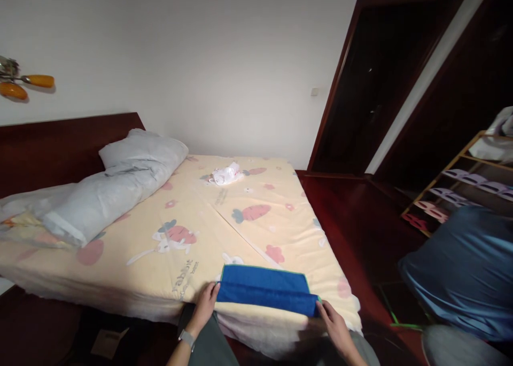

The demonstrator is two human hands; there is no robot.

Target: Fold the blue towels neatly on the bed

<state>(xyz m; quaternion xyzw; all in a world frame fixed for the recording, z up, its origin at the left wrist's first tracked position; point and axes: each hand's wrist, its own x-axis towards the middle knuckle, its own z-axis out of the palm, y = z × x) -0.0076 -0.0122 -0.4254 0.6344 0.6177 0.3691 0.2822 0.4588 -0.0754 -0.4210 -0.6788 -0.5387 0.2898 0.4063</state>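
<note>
A blue towel [264, 276] with green edging lies on the near edge of the bed, its front part folded over towards the far side. My left hand [207, 304] pinches the left end of the folded part. At the right end, my right hand [333, 323] grips the other corner between thumb and fingers. Beneath the towel is a cream bedsheet [224, 243] printed with carrots and rabbits.
A crumpled white plastic bag [226, 173] rests farther back on the bed. Grey bedding [116, 189] is heaped by the dark headboard [68, 147]. To the right stand a shoe rack [452, 168] with several slippers and a blue-covered object [460, 270].
</note>
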